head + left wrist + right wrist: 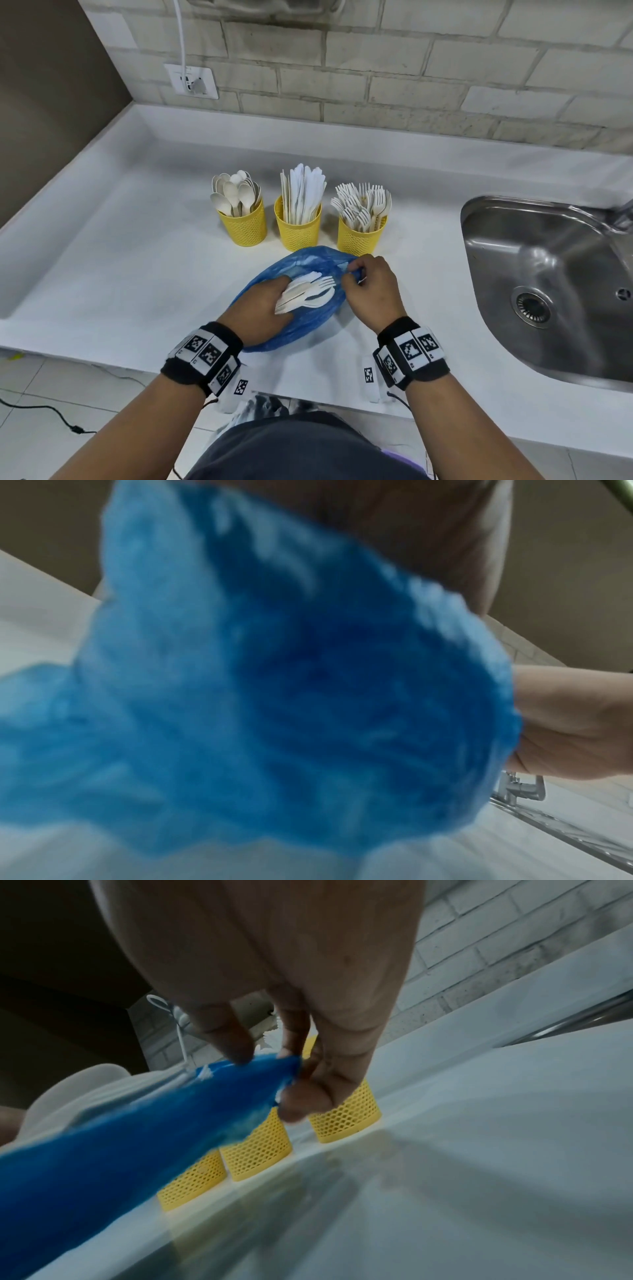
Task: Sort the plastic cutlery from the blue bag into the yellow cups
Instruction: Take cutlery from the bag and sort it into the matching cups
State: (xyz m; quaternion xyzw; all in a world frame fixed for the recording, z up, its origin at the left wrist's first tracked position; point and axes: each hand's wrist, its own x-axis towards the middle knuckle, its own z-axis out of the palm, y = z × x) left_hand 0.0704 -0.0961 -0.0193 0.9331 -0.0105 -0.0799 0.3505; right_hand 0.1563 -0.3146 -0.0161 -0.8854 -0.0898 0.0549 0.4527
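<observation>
A blue plastic bag (308, 325) lies on the white counter near its front edge. My left hand (270, 305) is inside the bag's mouth and grips a bundle of white cutlery (308, 294), forks and spoons among it. My right hand (370, 284) pinches the bag's right rim (267, 1074) and holds it up. Behind the bag stand three yellow mesh cups: spoons in the left cup (244, 222), knives in the middle cup (297, 228), forks in the right cup (359, 233). In the left wrist view the blue bag (274, 696) fills the picture and hides my fingers.
A steel sink (548, 284) is set into the counter on the right. A brick wall with a socket (191, 81) and white cable runs behind. The counter's front edge (308, 394) is just below my wrists.
</observation>
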